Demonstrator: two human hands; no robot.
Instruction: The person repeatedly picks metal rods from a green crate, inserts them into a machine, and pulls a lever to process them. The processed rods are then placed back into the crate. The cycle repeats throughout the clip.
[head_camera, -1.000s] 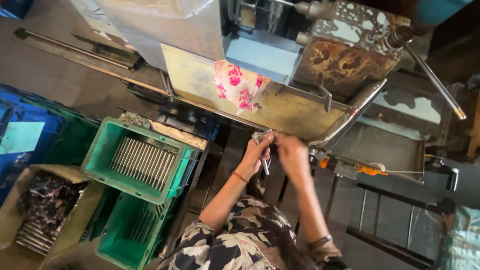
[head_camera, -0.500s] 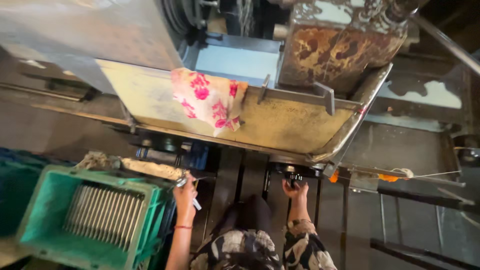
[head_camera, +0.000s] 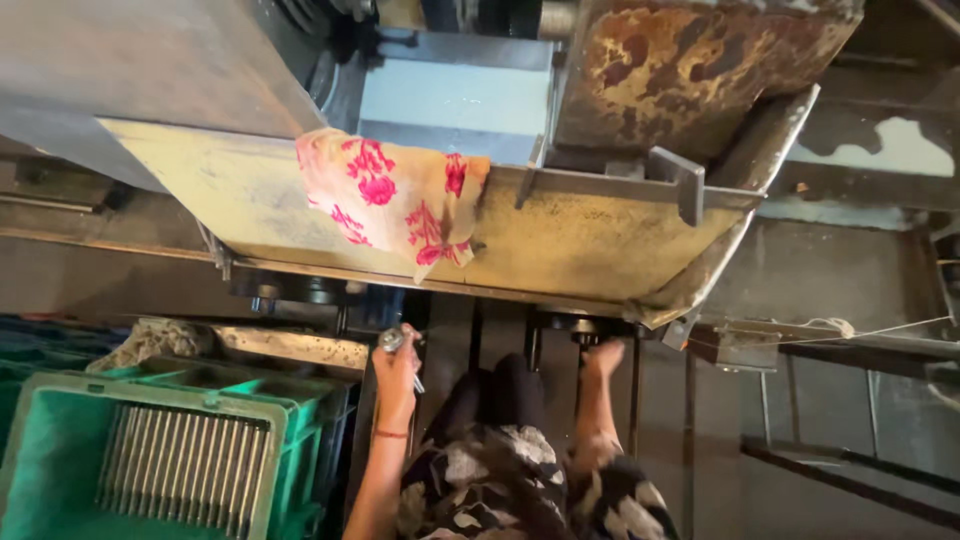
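My hands split apart: left hand (head_camera: 397, 372) now grips metal rods (head_camera: 400, 346) at 9 o'clock, right hand (head_camera: 603, 356) reaches the dark knob (head_camera: 585, 328); grip unclear.

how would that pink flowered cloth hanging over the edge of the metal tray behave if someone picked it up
The flowered cloth would probably be floppy: it drapes over the tray rim in soft folds and hangs down its front. It looks thin, so likely light for its size. It should not roll or break, though a tug might snag it on the rim's metal bracket.
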